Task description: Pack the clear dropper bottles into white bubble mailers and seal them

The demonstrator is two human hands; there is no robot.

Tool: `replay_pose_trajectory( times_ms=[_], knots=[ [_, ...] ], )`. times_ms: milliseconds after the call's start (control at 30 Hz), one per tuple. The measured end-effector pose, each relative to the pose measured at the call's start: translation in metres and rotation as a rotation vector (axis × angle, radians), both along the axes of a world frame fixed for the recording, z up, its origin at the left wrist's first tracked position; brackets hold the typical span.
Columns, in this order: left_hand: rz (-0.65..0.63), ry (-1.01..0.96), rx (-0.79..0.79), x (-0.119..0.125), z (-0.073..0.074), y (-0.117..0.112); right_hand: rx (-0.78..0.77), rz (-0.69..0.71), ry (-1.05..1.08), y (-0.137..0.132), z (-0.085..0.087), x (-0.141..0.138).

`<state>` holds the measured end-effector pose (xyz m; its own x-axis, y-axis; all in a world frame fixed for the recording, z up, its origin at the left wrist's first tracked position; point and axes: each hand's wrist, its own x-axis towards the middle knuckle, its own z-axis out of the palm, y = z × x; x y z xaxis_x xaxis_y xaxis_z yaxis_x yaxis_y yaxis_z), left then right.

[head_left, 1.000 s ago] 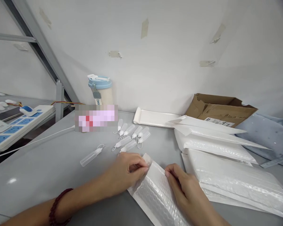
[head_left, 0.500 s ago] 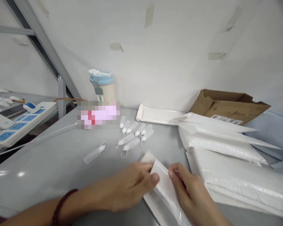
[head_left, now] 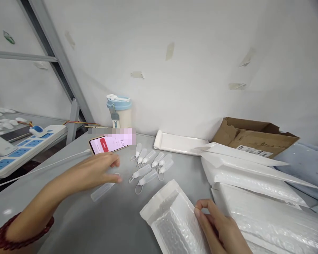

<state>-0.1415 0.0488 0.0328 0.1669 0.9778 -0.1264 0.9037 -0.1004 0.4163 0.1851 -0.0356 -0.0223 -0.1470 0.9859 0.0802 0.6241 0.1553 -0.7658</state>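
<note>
My right hand [head_left: 217, 224] pinches the edge of a white bubble mailer [head_left: 172, 215], whose mouth gapes so that the bubble lining shows. My left hand [head_left: 99, 171] reaches out above the table, thumb and fingers apart with nothing between them. Just below its thumb lies a single clear squeeze bottle [head_left: 102, 191] with a white cap, partly covered by the thumb. Several more squeeze bottles [head_left: 147, 177] with looped cap straps lie in a cluster to the right of that hand.
A phone [head_left: 108, 141] with a lit screen lies behind my left hand, near a blue-lidded cup [head_left: 122, 113]. Stacked white mailers [head_left: 265, 208] fill the right side, before an open cardboard box [head_left: 257, 135]. A white tray-like item [head_left: 181, 143] rests by the wall; a power strip [head_left: 29, 148] is at left.
My left hand has let go of the bubble mailer and moved left and away to the lone bottle. The mailer's mouth now stands wider, with my right hand still on its edge.
</note>
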Motion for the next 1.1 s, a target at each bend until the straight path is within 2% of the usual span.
replay_pose_trajectory(
  times_ms=[100, 200, 300, 433, 533, 667, 733, 867, 967, 1100],
  knots=[
    [-0.039, 0.048, -0.209, -0.005, -0.005, 0.000, -0.002, 0.015, 0.006, -0.001, 0.002, -0.001],
    [-0.091, -0.016, -0.276, 0.000, -0.001, 0.001, -0.005, 0.006, 0.033, -0.003, 0.004, -0.003],
    [-0.144, -0.220, -0.320, 0.012, 0.009, 0.000, -0.007, -0.009, 0.058, -0.004, 0.006, -0.004],
    [-0.199, -0.627, -0.355, 0.038, 0.018, -0.010, -0.032, -0.009, 0.104, -0.006, 0.009, -0.005],
    [-0.251, -0.761, -0.390, 0.060, 0.012, -0.021, -0.046, 0.016, 0.127, -0.006, 0.009, -0.004],
    [-0.299, -0.857, -0.490, 0.085, -0.005, -0.034, -0.052, 0.050, 0.150, -0.007, 0.008, -0.005],
    [-0.308, -0.826, -0.445, 0.095, -0.012, -0.039, -0.058, 0.051, 0.151, -0.008, 0.008, -0.007],
    [-0.375, -0.707, -0.178, 0.108, -0.024, -0.045, -0.065, 0.043, 0.128, -0.009, 0.010, -0.010],
    [-0.390, -0.742, -0.175, 0.110, -0.028, -0.043, -0.075, 0.062, 0.122, -0.009, 0.011, -0.012],
    [-0.314, -0.698, -0.114, 0.110, -0.028, -0.042, -0.086, 0.068, 0.133, -0.008, 0.010, -0.012]
  ],
)
